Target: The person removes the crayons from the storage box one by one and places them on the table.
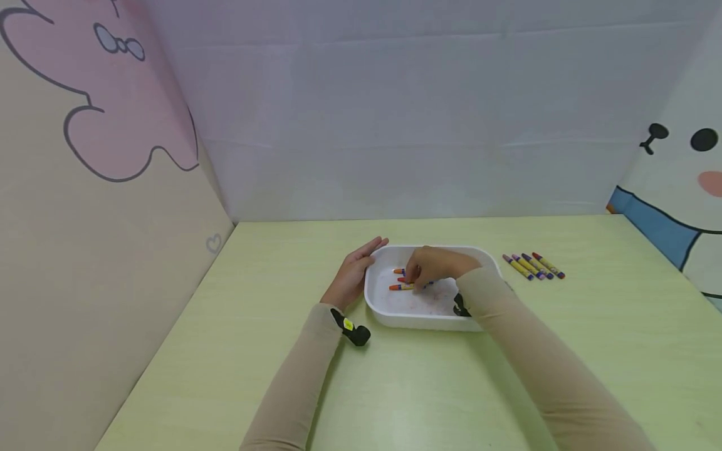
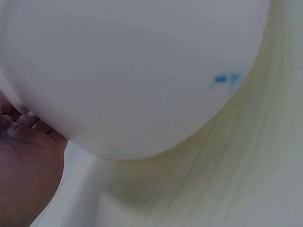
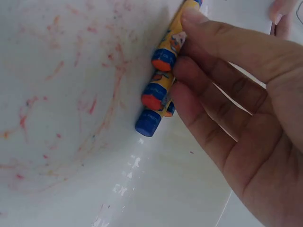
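A white tray (image 1: 417, 321) stands on the table, with crayon smears on its floor in the right wrist view. My left hand (image 1: 350, 275) grips its left end, thumb at the rim and fingers along the outside. Inside the tray, my right hand (image 1: 434, 264) pinches an orange crayon (image 3: 165, 52) in a yellow and blue wrapper between thumb and fingers. Close beside it lie a red crayon (image 3: 154, 94) and a blue crayon (image 3: 147, 124), with another orange end partly hidden behind them. The fingers cover part of this group.
Several crayons (image 1: 533, 266) lie side by side on the pale green table (image 1: 406, 388), right of the tray. A white sheet (image 1: 395, 125) hangs along the table's back edge. A patterned wall (image 1: 141, 250) rises on the left.
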A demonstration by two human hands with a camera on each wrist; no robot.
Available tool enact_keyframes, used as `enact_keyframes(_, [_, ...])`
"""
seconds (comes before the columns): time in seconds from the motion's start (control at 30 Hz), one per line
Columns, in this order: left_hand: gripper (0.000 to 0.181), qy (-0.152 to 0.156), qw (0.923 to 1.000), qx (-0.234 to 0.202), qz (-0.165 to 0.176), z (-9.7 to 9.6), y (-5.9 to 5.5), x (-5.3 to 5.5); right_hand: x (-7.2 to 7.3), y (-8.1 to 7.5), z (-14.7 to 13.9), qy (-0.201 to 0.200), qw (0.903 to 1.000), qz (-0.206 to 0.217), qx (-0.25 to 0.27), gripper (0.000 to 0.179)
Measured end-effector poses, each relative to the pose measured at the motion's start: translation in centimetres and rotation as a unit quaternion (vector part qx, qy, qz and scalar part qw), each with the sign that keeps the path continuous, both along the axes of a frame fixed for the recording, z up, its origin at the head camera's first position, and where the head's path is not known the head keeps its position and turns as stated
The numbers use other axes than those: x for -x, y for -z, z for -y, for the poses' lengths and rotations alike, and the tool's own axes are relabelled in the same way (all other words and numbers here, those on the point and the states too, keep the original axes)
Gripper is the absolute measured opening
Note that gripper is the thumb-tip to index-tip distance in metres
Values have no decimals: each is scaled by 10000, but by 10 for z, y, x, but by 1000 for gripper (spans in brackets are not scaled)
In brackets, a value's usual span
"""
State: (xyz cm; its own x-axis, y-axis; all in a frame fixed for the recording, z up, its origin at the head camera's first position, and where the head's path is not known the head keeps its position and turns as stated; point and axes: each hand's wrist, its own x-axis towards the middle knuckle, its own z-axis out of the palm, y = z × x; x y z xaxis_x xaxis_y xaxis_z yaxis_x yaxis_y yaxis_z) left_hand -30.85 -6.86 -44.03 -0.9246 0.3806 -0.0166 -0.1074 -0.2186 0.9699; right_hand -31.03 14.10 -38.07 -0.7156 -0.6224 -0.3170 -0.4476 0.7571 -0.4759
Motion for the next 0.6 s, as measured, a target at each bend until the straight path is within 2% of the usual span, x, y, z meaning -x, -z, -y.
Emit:
enact_keyframes(0.4, [51, 78, 9999, 95, 11, 0, -3, -2, -4, 4, 8, -115, 9995, -291, -29, 9])
enact_keyframes(0.6, [51, -4, 10000, 62, 7, 0, -2, -2, -6, 1, 10, -50, 9996, -275, -71, 10])
